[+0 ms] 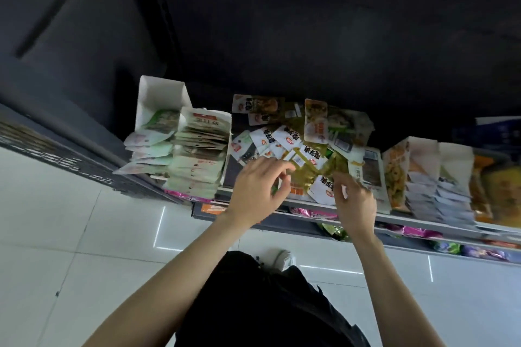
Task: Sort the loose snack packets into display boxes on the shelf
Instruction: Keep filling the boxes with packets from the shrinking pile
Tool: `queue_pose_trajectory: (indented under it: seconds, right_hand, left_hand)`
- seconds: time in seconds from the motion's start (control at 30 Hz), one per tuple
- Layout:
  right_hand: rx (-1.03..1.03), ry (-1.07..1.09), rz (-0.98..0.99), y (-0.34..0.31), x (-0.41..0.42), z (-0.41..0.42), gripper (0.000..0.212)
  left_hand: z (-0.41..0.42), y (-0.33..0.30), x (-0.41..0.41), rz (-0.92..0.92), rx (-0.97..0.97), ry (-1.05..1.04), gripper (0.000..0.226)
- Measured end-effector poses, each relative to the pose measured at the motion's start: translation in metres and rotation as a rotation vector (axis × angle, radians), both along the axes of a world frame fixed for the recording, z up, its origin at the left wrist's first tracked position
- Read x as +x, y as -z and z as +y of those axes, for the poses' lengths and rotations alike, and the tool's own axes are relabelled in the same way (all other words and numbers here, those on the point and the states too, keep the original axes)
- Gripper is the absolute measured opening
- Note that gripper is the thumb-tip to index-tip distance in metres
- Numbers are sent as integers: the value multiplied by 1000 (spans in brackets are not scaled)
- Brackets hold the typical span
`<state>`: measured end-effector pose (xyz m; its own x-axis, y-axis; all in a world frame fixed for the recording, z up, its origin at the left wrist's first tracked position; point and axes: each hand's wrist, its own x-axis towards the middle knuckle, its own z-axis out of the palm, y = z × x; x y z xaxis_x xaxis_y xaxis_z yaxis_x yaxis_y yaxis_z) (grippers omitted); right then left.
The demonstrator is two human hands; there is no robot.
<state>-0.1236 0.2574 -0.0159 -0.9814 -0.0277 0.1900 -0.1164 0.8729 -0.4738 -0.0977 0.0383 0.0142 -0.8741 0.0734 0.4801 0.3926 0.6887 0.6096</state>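
- Nearest: dark trousers (267, 307) and one pale shoe (283, 259) above glossy white floor tiles (56, 234).
- Two bare forearms reach up to the shelf edge (408, 218), a flat pale metal lip.
- Left hand (253, 191): fingers curled, fingertips pinching the edge of a glossy yellow-green packet (306, 175) at the front of the pile.
- Right hand (353, 200): fingers bent and resting on the same cluster of packets; whether it actually grips one cannot be told.
- Loose snack packets (296, 135): flat, shiny rectangular sachets in white, yellow and olive, heaped and overlapping on the shelf between the boxes; too tangled for a count.
- Left of the pile: two white card display boxes. The near one (201, 155) is packed with pale green sachets standing on edge; the one beside it (160, 93) has a tall open flap, with greenish packets spilling from it.
- Right of the pile: an orange-printed card box (394, 175) holding stacked grey-white packets, and further cartons beyond, blurred.
- Lower shelf: pink and green wrappers (417, 231) show under the lip.
- Farthest: dark, matt shelf backing (310, 36).
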Motion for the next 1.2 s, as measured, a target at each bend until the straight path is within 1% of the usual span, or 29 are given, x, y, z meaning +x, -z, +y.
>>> queue_pose_trajectory:
  seconds: [0.07, 0.13, 0.2, 0.27, 0.33, 0.37, 0.4, 0.5, 0.6, 0.7, 0.73, 0.87, 0.93, 0.97, 1.0, 1.03, 1.1, 1.13, 1.2]
  right_hand:
    - [61, 39, -87, 12, 2, 34, 24]
    - [119, 22, -160, 24, 0, 57, 27]
    - [153, -24, -268, 31, -5, 70, 34]
    - [199, -61, -419, 34, -11, 77, 42]
    - [238, -95, -511, 38, -14, 82, 45]
    - [250, -118, -526, 41, -14, 84, 45]
    - [254, -136, -524, 43, -13, 86, 45]
    - [261, -155, -503, 45, -12, 89, 47]
    - [256, -175, -505, 45, -14, 92, 46]
    - [270, -194, -509, 47, -15, 94, 45]
    - [273, -199, -510, 47, -15, 94, 45]
    - [293, -208, -506, 47, -15, 98, 46]
    - [305, -210, -503, 46, -16, 98, 45]
    - [308, -212, -506, 46, -17, 98, 45]
    - [312, -216, -512, 45, -18, 98, 45]
    - [317, -218, -520, 44, -19, 98, 46]
    - [312, -213, -515, 41, -19, 98, 52]
    - [294, -215, -471, 38, -17, 96, 59]
    - [227, -281, -257, 28, -14, 88, 73]
  left_hand:
    - [29, 16, -8, -206, -13, -41, 19]
    - [51, 37, -18, -380, -55, -82, 24]
    - [67, 55, -28, -535, -142, -80, 35]
    - [85, 67, -35, -637, -253, -75, 50]
    - [104, 73, -40, -643, -380, -90, 60]
    - [114, 74, -42, -629, -424, -108, 63]
    - [122, 75, -43, -630, -440, -131, 68]
    - [143, 78, -48, -717, -421, -204, 79]
    - [156, 77, -53, -755, -427, -219, 77]
    - [155, 78, -59, -828, -334, -245, 76]
    - [154, 79, -61, -840, -334, -254, 75]
    - [155, 83, -64, -837, -498, -282, 74]
    - [153, 81, -66, -854, -524, -276, 70]
    - [150, 78, -67, -864, -506, -264, 66]
    - [147, 73, -66, -874, -445, -257, 61]
    - [142, 67, -65, -886, -351, -257, 56]
    - [131, 52, -60, -902, -96, -297, 51]
    - [125, 45, -57, -903, 51, -331, 52]
    - [116, 29, -49, -906, 335, -388, 52]
